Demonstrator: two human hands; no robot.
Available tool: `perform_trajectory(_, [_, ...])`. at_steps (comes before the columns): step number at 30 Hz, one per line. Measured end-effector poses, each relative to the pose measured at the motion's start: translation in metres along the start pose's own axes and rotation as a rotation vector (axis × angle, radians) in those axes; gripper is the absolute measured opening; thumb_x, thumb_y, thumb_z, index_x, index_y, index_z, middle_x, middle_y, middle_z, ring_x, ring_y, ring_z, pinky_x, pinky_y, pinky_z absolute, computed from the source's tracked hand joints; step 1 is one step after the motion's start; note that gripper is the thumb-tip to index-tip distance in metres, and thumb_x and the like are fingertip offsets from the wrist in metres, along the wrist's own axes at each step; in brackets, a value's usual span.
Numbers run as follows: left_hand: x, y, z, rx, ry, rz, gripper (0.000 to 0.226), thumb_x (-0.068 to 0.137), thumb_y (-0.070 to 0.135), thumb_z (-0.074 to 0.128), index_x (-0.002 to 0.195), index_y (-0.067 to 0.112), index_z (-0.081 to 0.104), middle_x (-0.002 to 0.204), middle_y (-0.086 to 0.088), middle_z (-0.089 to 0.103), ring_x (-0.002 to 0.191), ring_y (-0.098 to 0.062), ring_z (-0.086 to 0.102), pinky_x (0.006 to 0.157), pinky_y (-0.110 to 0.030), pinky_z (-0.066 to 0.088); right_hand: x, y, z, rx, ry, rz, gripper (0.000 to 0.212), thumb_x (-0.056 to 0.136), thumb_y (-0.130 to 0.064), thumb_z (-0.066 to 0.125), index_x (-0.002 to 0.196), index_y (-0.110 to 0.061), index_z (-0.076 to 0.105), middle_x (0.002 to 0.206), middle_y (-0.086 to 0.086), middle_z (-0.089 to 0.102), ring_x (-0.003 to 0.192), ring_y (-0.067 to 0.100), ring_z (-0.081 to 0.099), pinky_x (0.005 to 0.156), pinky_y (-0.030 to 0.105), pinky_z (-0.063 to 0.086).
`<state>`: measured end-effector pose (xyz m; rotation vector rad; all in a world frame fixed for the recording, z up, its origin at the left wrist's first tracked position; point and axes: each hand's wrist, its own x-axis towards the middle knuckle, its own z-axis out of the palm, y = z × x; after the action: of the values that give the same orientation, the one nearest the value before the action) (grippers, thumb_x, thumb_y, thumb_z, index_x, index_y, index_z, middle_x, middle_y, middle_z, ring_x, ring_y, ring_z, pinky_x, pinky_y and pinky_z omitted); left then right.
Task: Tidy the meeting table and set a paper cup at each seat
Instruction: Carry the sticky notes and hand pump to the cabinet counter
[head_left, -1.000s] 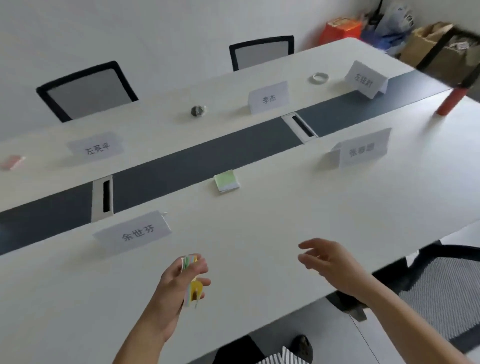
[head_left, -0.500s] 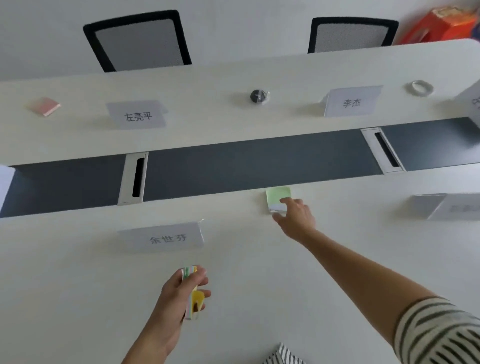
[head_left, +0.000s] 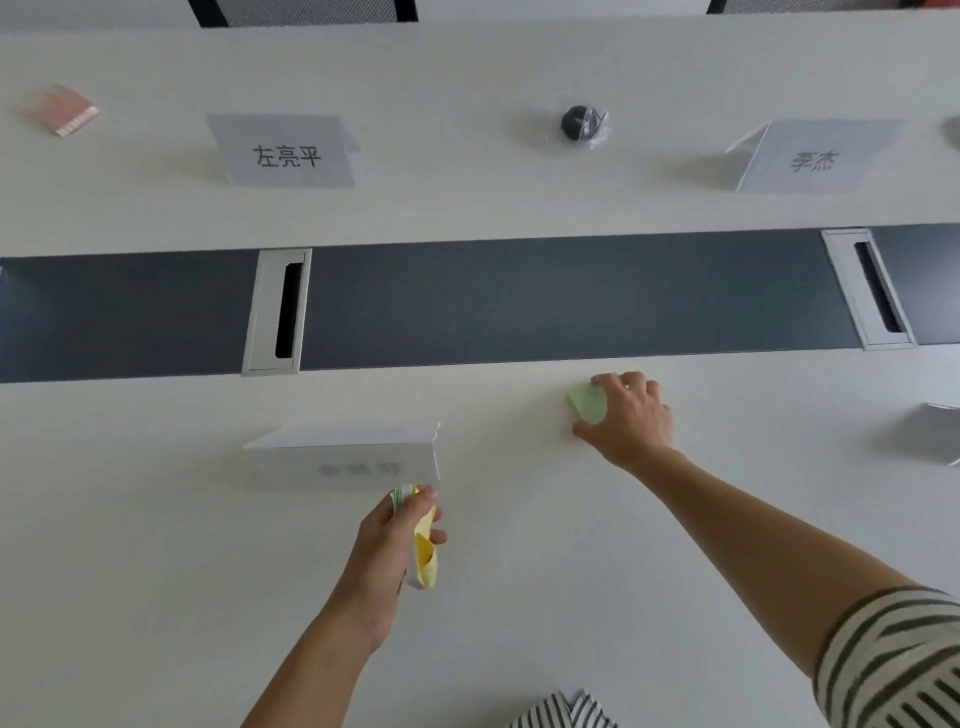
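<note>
Right hand (head_left: 631, 421) stretched across tabletop (head_left: 156, 545). Fingers (head_left: 636, 382) curled over far edge of green note pad (head_left: 587, 404), thumb at near edge, pad pinched between. Pad just short of dark centre strip (head_left: 519, 301); flat or lifted, cannot tell. Left hand (head_left: 387, 545) grasping coloured note stack (head_left: 423, 558), just beside near name card (head_left: 343, 457)

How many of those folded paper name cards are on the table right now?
4. Far-side left card, far-side right card, near card by the left hand, and edge card cut off at right. More may sit outside view.
</note>
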<state>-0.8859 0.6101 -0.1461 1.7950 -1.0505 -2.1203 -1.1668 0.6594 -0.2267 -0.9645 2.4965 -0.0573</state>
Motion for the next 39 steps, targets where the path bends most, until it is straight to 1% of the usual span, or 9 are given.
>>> perform_trajectory(2, [0.000, 0.006, 0.014, -0.045, -0.039, 0.005, 0.030, 0.079, 0.034, 0.067, 0.101, 0.013, 0.067, 0.095, -0.008, 0.061, 0.080, -0.021, 0.063, 0.062, -0.032, 0.043, -0.011, 0.001, -0.010, 0.180, -0.074, 0.105, 0.070, 0.068, -0.045, 0.073, 0.131, -0.027, 0.049, 0.122, 0.004, 0.056, 0.112, 0.024, 0.053, 0.086, 0.037, 0.048])
perform_trajectory(5, [-0.007, 0.014, 0.039, -0.087, -0.112, 0.026, 0.025, 0.093, 0.026, 0.055, 0.109, 0.010, 0.066, 0.104, -0.010, 0.058, 0.082, -0.024, 0.063, 0.068, -0.034, 0.046, -0.038, 0.003, -0.034, 0.825, -0.214, 0.300, 0.062, 0.070, -0.035, 0.076, 0.126, -0.021, 0.053, 0.098, 0.000, 0.064, 0.086, 0.014, 0.064, 0.074, 0.033, 0.054])
perform_trajectory(10, [-0.034, 0.017, 0.075, -0.094, -0.194, 0.087, 0.032, 0.096, 0.032, 0.050, 0.117, 0.013, 0.065, 0.109, -0.010, 0.063, 0.092, -0.026, 0.063, 0.073, -0.036, 0.050, -0.118, 0.013, -0.081, 1.121, -0.212, 0.124, 0.039, 0.078, -0.024, 0.075, 0.112, -0.014, 0.058, 0.094, 0.003, 0.070, 0.077, 0.015, 0.062, 0.066, 0.027, 0.047])
perform_trajectory(14, [-0.066, 0.006, 0.100, -0.100, -0.266, 0.127, 0.033, 0.096, 0.038, 0.048, 0.117, 0.019, 0.065, 0.115, -0.011, 0.067, 0.094, -0.025, 0.066, 0.084, -0.039, 0.051, -0.195, 0.021, -0.099, 1.093, -0.063, -0.056, 0.037, 0.065, -0.030, 0.078, 0.095, -0.020, 0.059, 0.097, -0.002, 0.067, 0.087, 0.012, 0.066, 0.057, 0.019, 0.051])
perform_trajectory(17, [-0.100, -0.012, 0.121, -0.101, -0.386, 0.134, 0.046, 0.097, 0.046, 0.041, 0.124, 0.015, 0.060, 0.121, -0.016, 0.067, 0.107, -0.031, 0.065, 0.097, -0.048, 0.050, -0.251, 0.035, -0.095, 1.056, 0.048, -0.081, 0.038, 0.066, -0.036, 0.082, 0.094, -0.024, 0.060, 0.102, -0.008, 0.065, 0.076, 0.017, 0.068, 0.060, 0.032, 0.058])
perform_trajectory(24, [-0.188, -0.081, 0.158, -0.004, -0.598, 0.101, 0.054, 0.092, 0.054, 0.039, 0.126, 0.016, 0.058, 0.118, -0.014, 0.070, 0.106, -0.032, 0.067, 0.086, -0.042, 0.053, -0.362, 0.098, -0.056, 1.053, 0.264, -0.078, 0.037, 0.081, -0.055, 0.057, 0.100, -0.028, 0.073, 0.125, -0.025, 0.054, 0.108, 0.000, 0.059, 0.088, 0.028, 0.052])
perform_trajectory(30, [-0.237, -0.150, 0.194, 0.206, -0.679, 0.103, 0.027, 0.093, 0.025, 0.054, 0.116, 0.013, 0.064, 0.105, -0.014, 0.072, 0.080, -0.024, 0.072, 0.061, -0.032, 0.058, -0.451, 0.158, -0.019, 0.869, 0.406, 0.037, 0.035, 0.085, -0.035, 0.047, 0.111, -0.033, 0.071, 0.134, -0.022, 0.041, 0.121, -0.006, 0.042, 0.093, 0.021, 0.046])
perform_trajectory(34, [-0.258, -0.181, 0.226, 0.382, -0.720, 0.120, 0.024, 0.093, 0.020, 0.055, 0.113, 0.013, 0.066, 0.106, -0.018, 0.070, 0.087, -0.031, 0.069, 0.064, -0.036, 0.057, -0.495, 0.207, -0.013, 0.933, 0.373, 0.139, 0.024, 0.087, -0.033, 0.056, 0.106, -0.033, 0.072, 0.127, -0.024, 0.048, 0.100, 0.001, 0.058, 0.085, 0.018, 0.048])
perform_trajectory(39, [-0.274, -0.205, 0.285, 0.665, -0.805, 0.164, 0.020, 0.092, 0.019, 0.057, 0.108, 0.012, 0.067, 0.100, -0.016, 0.069, 0.088, -0.033, 0.066, 0.075, -0.045, 0.055, -0.541, 0.284, -0.008, 1.126, 0.412, 0.386, 0.014, 0.088, -0.021, 0.065, 0.096, -0.030, 0.072, 0.089, -0.012, 0.072, 0.074, -0.007, 0.063, 0.069, 0.011, 0.044])
